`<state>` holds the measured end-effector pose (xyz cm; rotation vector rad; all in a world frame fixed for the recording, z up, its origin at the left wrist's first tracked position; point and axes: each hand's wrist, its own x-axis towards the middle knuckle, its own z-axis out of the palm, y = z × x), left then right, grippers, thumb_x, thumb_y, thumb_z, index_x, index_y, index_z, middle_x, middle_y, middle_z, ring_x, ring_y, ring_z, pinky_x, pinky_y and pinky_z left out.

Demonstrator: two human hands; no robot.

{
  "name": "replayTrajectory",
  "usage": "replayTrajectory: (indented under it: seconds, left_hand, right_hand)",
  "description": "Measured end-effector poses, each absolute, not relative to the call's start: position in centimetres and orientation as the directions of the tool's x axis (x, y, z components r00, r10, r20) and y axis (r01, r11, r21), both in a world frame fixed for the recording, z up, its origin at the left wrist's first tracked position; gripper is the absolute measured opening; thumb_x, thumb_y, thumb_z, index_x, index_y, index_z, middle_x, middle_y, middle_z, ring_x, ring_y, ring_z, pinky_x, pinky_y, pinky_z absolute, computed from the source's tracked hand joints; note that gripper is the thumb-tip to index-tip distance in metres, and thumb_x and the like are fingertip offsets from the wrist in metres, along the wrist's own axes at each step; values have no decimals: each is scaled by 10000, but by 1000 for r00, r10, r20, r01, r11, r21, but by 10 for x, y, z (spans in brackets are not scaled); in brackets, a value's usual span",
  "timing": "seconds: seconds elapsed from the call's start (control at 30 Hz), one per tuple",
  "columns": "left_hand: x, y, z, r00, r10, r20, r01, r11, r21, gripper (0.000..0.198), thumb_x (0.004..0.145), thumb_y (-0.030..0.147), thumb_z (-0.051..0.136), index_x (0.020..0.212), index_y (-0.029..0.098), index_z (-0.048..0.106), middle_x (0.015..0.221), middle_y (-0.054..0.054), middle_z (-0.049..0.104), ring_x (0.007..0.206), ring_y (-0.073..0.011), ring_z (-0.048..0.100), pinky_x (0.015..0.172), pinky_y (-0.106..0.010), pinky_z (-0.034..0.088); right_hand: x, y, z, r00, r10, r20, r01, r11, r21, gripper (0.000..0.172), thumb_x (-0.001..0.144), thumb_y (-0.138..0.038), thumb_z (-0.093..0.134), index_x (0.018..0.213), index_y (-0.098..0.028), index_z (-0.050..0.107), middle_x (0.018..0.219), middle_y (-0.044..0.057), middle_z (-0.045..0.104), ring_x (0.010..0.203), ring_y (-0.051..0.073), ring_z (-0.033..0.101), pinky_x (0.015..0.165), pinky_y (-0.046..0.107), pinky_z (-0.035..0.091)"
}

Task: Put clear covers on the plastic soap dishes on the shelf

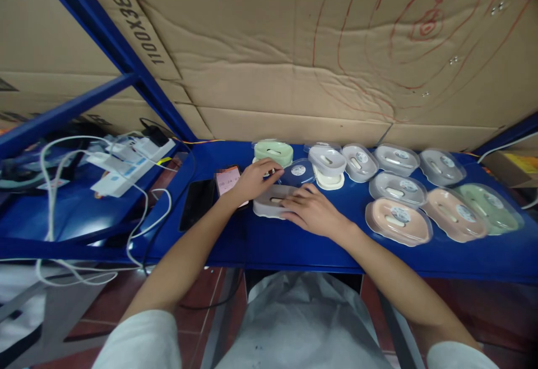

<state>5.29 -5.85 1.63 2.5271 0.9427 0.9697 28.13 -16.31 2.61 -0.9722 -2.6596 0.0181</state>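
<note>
While both hands meet over the blue shelf [378,257], we see the left hand [253,179] with its fingers curled in, the tips bunched at the near edge of a clear lid [298,172]; we cannot tell whether they truly pinch it or only touch it. The right hand [313,210] lies flat and open, fingers spread, on a pale grey oval case [269,202], pressing on it rather than clasping it. That case sits on the shelf near its front edge, between the two wrists, and its right end is hidden under the right hand. Just behind the left hand stands a green case [274,152], and beside the clear lid a white case [328,166] rests on a cream one. To the right we count lidded cases lying in rows: grey ones [397,159] at the back, two pink ones [398,222] and a green one [490,208] nearer the front. Left of the left hand lies a phone [227,180] with a pink lit screen, partly under the wrist, and a dark phone [197,204] beside it. Farther left, a white power strip [130,159] and loose cables [52,190] lie on a lower blue surface. Cardboard [294,50] forms the wall behind.
</note>
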Motion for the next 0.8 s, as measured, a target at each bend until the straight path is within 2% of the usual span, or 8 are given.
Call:
replayTrajectory:
  seconds: [0.13,0.23,0.3,0.4,0.53,0.67,0.73,0.8]
  left_hand:
    - [55,-66,26,529,678,510,429,-732,529,387,1123,479,475,986,208,715,986,-68,773,941,-205,727,870,-346,579]
    - [56,-71,30,565,662,493,387,-740,550,401,1113,507,480,1002,209,725,992,-69,772,943,-209,728,870,-350,582]
    - [57,-74,30,614,624,484,376,-770,516,384,1079,541,538,1064,213,735,1057,-83,762,1011,-233,720,932,-383,577]
    - [58,-77,27,672,564,480,434,-825,363,478,996,636,648,1236,229,723,1255,-122,714,1201,-305,667,1088,-482,509]
    - [62,-75,16,729,515,450,476,-855,206,429,990,583,699,1245,238,727,1271,-121,694,1209,-316,653,1099,-495,474]
    - [62,-72,11,754,505,421,475,-861,182,286,1017,441,685,1219,243,729,1228,-114,696,1183,-304,661,1073,-476,475]
    - [61,-71,12,751,512,418,486,-856,176,279,1008,408,695,1230,242,726,1247,-118,692,1197,-312,654,1080,-485,466]
    - [60,-70,13,746,523,413,498,-849,177,273,1002,387,701,1231,242,729,1262,-118,688,1203,-317,647,1090,-491,457]
  right_hand:
    - [286,-161,29,-692,656,302,668,740,-78,326,1136,-402,499,1184,-200,750,1116,80,814,1064,249,624,1031,429,357]
    - [287,-157,24,-691,666,282,674,734,-85,349,1125,-448,515,1218,-189,729,1101,100,798,1098,261,615,1007,416,357]
    - [291,-152,22,-665,687,293,688,716,-115,372,1131,-458,492,1245,-186,719,1143,112,790,1130,267,623,1009,414,362]
    - [304,-144,26,-526,755,392,770,619,-157,380,1153,-406,417,1270,-201,715,1268,109,771,1205,267,630,1071,425,359]
    - [336,-132,34,-171,855,490,941,289,-176,401,1118,-269,393,1418,-189,648,1478,149,663,1377,324,555,1136,490,358]
    - [367,-122,26,210,902,377,975,-167,-144,616,1013,-342,565,1577,-104,494,1648,284,453,1484,469,427,1163,659,329]
    - [377,-119,20,302,905,299,953,-277,-124,669,994,-369,580,1597,-103,469,1642,295,452,1479,490,423,1145,694,341]
    - [383,-117,16,323,904,281,946,-303,-114,606,1004,-359,538,1564,-127,520,1590,278,516,1419,481,480,1109,681,384]
